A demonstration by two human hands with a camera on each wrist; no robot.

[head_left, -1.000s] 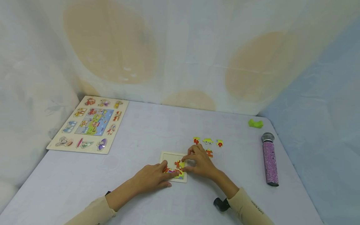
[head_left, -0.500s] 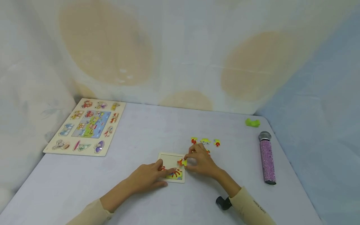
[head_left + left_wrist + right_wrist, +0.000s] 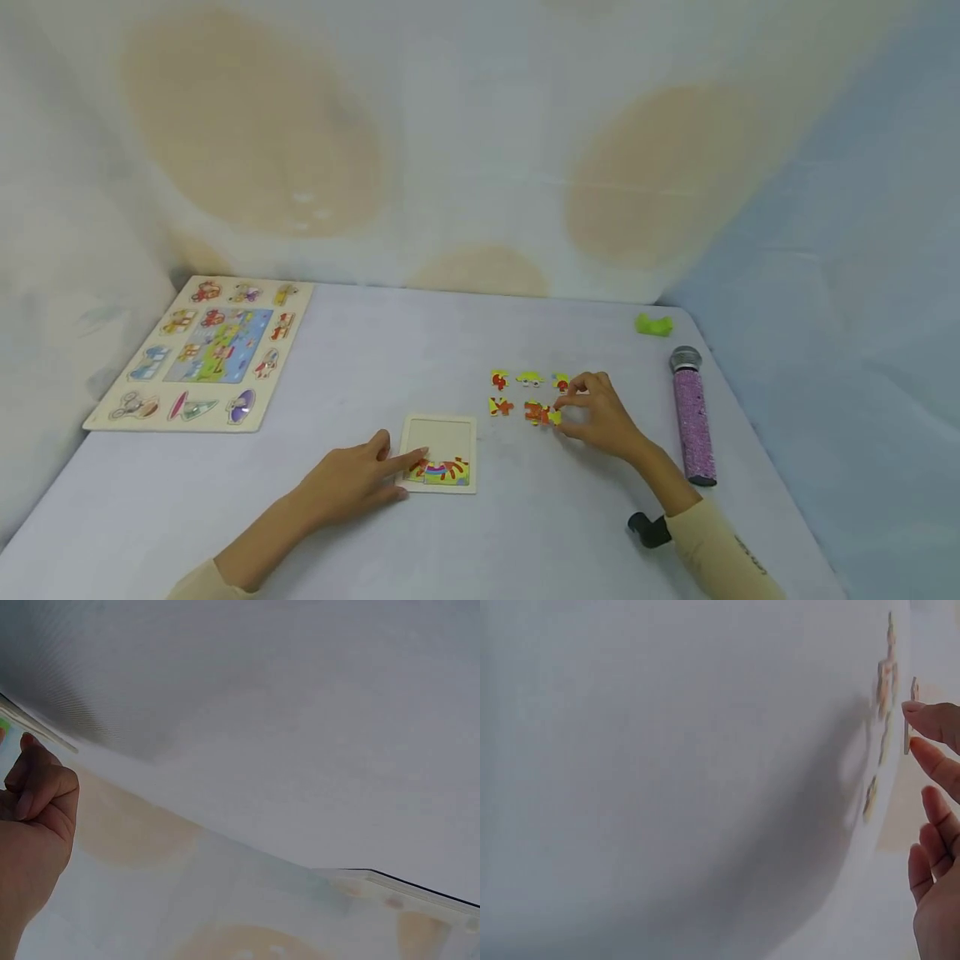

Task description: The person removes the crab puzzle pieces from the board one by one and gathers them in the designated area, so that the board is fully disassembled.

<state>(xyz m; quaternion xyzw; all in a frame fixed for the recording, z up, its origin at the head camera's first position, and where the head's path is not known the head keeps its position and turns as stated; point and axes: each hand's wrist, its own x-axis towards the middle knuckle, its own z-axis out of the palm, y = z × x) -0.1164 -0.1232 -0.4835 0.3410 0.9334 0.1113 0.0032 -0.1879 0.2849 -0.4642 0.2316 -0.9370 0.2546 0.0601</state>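
Observation:
My right hand [image 3: 603, 421] pinches a yellow-and-orange jigsaw piece [image 3: 554, 417] between thumb and fingertips. In the head view it overlaps an orange piece [image 3: 533, 412] in the loose group. The right wrist view shows the pinched piece [image 3: 907, 739] edge-on, off the table, with the other fingers loosely bent. My left hand [image 3: 345, 483] lies at the left side of a small square puzzle tray [image 3: 438, 431]. Its straight index finger touches the joined pieces [image 3: 448, 472] along the tray's near edge. In the left wrist view, the left hand [image 3: 41, 802] has some fingers folded.
Several loose pieces [image 3: 529, 380] lie in two rows right of the tray. A large picture board [image 3: 255, 400] sits at the back left. On the right are a pink glitter microphone [image 3: 694, 425] and a green block [image 3: 654, 325]. A black object [image 3: 647, 530] is beside my right sleeve.
My right hand has lifted the jigsaw piece out of the tray and carried it right to the loose pieces. The left index finger stays on the tray's pieces. The head view has shifted.

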